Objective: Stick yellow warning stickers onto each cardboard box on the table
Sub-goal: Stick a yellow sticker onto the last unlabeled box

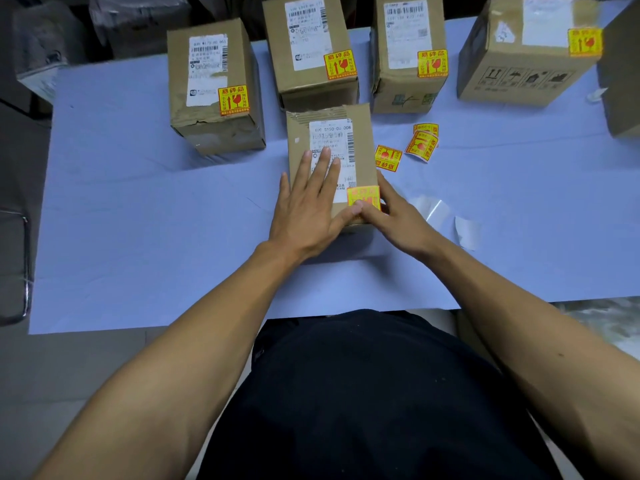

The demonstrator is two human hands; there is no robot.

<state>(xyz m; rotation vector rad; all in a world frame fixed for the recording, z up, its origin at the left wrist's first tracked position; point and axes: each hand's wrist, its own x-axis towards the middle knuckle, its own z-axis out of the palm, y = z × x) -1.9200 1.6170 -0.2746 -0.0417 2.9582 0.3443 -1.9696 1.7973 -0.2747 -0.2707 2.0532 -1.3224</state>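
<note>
**Fifth box gets its sticker**

Centre frame, the left hand (309, 202) lies spread flat on the near box (330, 161), likely steadying it. The right hand (388, 213) presses the yellow sticker (363, 195) onto its lower-right corner. Spare stickers (407, 147) wait just right, within reach.

The pale blue table (138, 202) is carrying five cardboard boxes (214, 88); loose yellow stickers (420, 143) and peeled backing papers (467, 232) are lying right of the nearest box (329, 140).
</note>
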